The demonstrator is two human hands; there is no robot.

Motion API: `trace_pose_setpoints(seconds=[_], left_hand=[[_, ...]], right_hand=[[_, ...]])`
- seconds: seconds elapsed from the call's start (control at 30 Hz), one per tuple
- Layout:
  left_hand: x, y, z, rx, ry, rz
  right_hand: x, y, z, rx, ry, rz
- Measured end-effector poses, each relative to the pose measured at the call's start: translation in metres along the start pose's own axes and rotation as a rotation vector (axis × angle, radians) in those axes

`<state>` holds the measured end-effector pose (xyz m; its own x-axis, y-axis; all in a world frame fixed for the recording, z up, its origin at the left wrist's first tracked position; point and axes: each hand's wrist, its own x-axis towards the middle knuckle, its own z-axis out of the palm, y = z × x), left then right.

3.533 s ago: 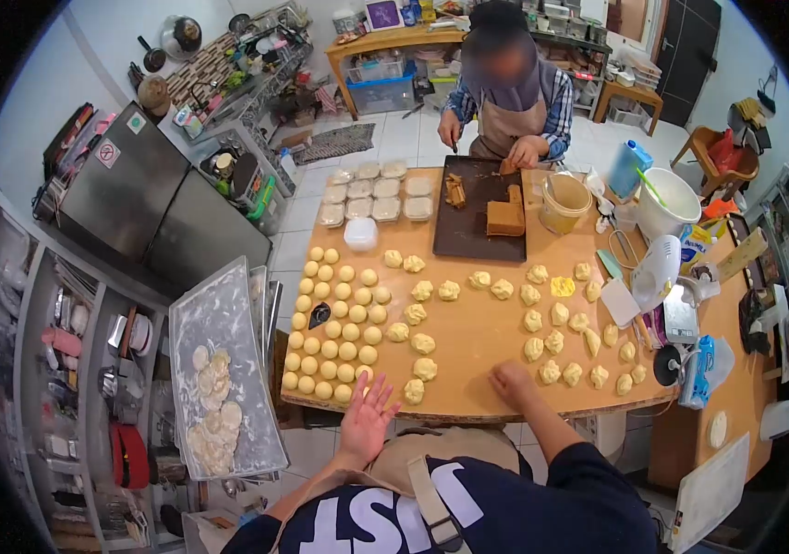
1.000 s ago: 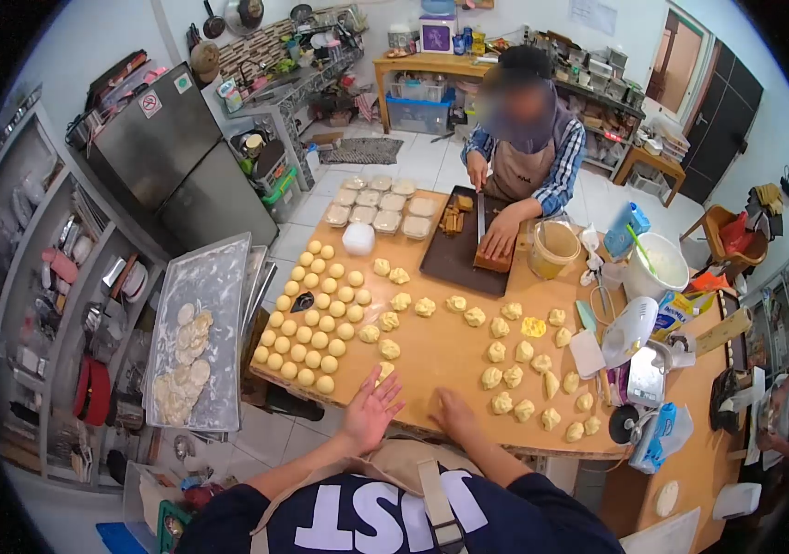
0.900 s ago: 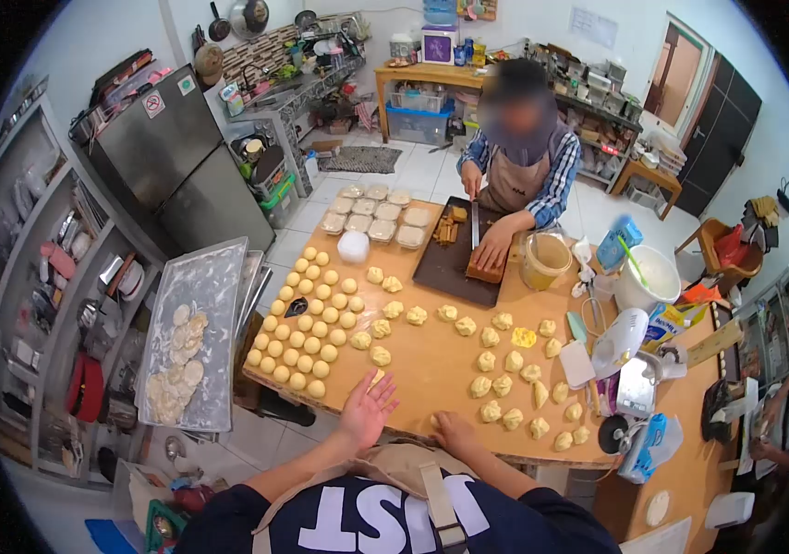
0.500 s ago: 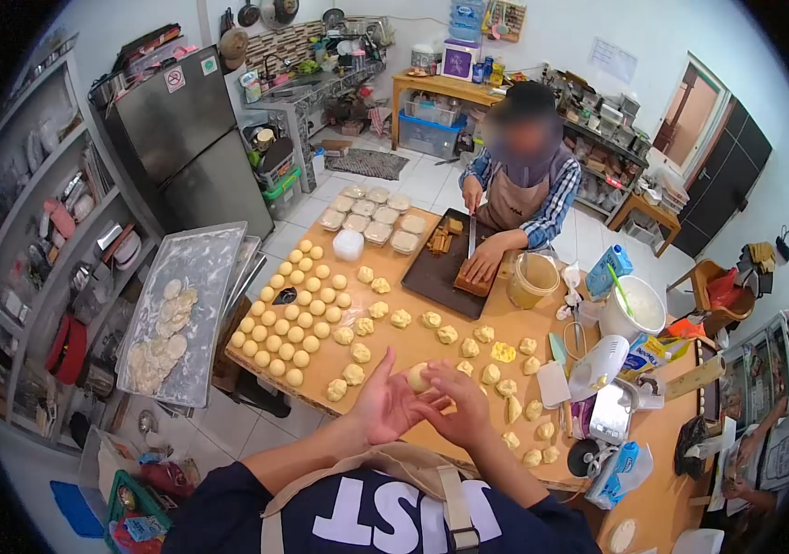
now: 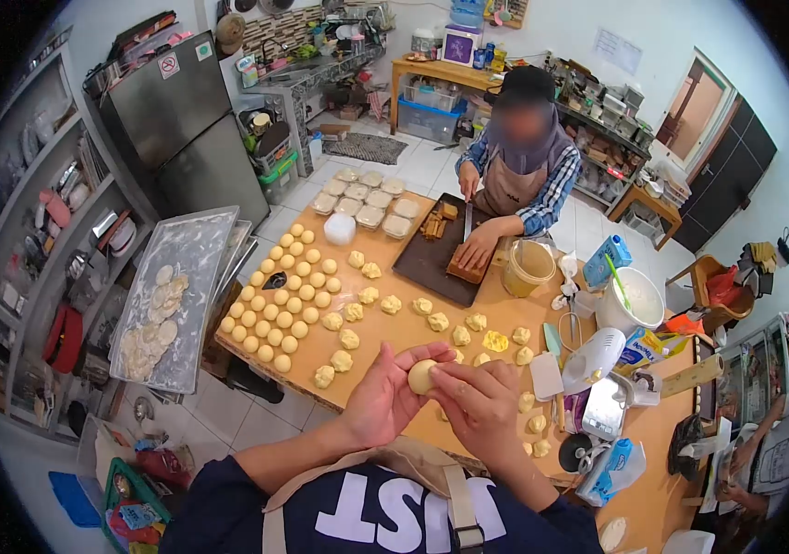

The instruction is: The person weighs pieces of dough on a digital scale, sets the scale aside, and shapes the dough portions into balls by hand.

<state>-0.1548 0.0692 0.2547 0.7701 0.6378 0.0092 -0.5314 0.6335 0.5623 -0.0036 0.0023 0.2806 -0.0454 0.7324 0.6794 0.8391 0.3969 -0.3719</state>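
A smooth, pale yellow dough ball (image 5: 422, 377) is held between my two hands, above the front edge of the wooden table (image 5: 394, 340). My left hand (image 5: 385, 392) cups it from the left, palm turned up. The fingertips of my right hand (image 5: 478, 406) pinch its right side. Rows of smooth dough balls (image 5: 285, 319) cover the table's left part. Rough, uneven dough lumps (image 5: 391, 305) lie across the middle and beyond my hands, some partly hidden by them.
Across the table a person (image 5: 524, 166) cuts a brown block (image 5: 470, 263) on a dark tray (image 5: 418, 268). Lidded tubs (image 5: 371, 217) stand at the back left. A bucket (image 5: 633, 300), mixer (image 5: 595, 360) and scale (image 5: 605, 406) crowd the right. A floured tray (image 5: 173, 295) stands left.
My right hand has lifted from the tabletop and come to my left hand, with the dough ball now raised between them. The camera view has shifted.
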Motion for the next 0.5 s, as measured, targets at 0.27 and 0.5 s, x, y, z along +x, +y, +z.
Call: trace_pose_setpoints(seconds=[0.27,0.5], left_hand=[[0.001,-0.005,-0.001,0.195,-0.133,0.231],[0.008,0.011,-0.004,-0.32,0.125,-0.22]], right_hand=[[0.01,-0.004,0.001,0.071,0.133,-0.008],[0.018,0.017,0.002,-0.067,-0.022,-0.277]])
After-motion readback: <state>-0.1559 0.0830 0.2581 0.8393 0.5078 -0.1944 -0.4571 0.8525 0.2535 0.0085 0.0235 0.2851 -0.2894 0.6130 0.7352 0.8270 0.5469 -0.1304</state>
